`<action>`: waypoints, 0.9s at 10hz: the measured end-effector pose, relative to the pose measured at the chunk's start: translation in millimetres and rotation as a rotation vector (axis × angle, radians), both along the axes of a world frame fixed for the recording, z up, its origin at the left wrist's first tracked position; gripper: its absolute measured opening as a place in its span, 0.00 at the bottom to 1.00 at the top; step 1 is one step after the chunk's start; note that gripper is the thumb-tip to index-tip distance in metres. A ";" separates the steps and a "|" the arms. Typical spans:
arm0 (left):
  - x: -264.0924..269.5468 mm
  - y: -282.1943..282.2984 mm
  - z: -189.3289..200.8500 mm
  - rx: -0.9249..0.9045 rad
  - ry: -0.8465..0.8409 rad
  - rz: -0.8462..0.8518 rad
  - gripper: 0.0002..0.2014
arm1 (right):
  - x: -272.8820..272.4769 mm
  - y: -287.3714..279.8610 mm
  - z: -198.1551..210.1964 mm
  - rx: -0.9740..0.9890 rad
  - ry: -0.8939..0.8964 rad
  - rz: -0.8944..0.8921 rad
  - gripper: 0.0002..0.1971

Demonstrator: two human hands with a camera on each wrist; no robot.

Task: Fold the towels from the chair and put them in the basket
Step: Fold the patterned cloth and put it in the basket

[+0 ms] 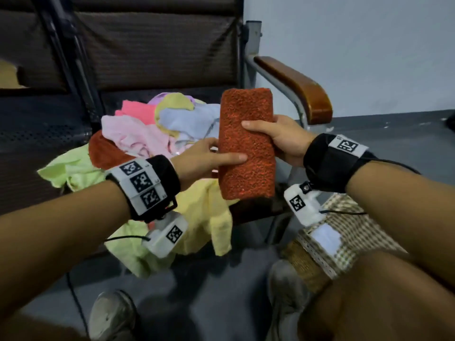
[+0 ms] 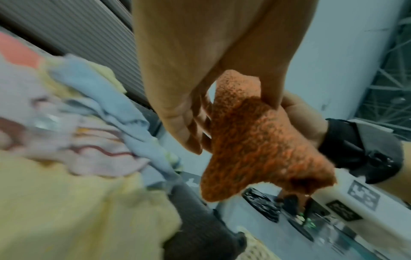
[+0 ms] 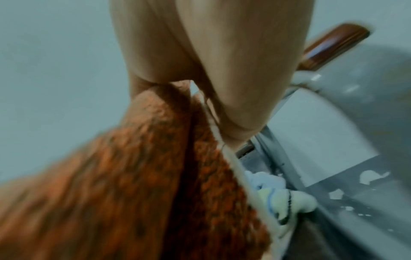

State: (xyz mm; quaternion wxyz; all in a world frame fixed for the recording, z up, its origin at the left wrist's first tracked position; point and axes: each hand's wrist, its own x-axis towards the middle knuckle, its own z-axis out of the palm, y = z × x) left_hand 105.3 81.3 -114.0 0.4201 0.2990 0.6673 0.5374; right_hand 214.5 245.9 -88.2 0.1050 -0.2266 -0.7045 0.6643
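Orange towel [image 1: 246, 143] was folded into a narrow upright strip and held up in the air in front of the chair [image 1: 157, 45], above the seat's front edge. Right hand [image 1: 280, 141] had it in a proper grip, thumb across the front face and fingers wrapped round the back. Left hand [image 1: 202, 158] was on the lower half, thumb laid straight across the front; the left wrist view showed its fingers [image 2: 186, 123] behind the cloth, so it was pinching the towel too.

Rest of the towels [image 1: 152, 129] were still dumped in a messy heap on the seat, behind and left of the folded one: pink, light blue, pale yellow, a dark red one, plus lime green and yellow ones hanging over the front edge. Basket [image 1: 327, 244] with its checked lining sat on the floor down to the right, just beside the chair's leg and under the right wrist. Wooden armrest [image 1: 300, 87] was right behind the right hand.
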 end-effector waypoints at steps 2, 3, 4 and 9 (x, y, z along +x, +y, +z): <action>81.6 89.2 -3.5 0.035 0.017 -0.297 0.23 | 122.3 65.7 2.0 -0.117 0.026 -0.153 0.19; 134.1 148.1 -19.9 -0.048 -0.018 -0.443 0.23 | 189.4 100.6 -21.2 -0.141 -0.001 -0.370 0.21; 183.7 205.6 -53.6 -0.188 0.012 -0.502 0.19 | 248.1 129.3 -69.0 -0.219 -0.070 -0.601 0.25; 303.3 331.5 -252.9 -0.908 0.337 -0.936 0.19 | 335.5 184.9 -321.5 -0.740 -0.524 -0.985 0.08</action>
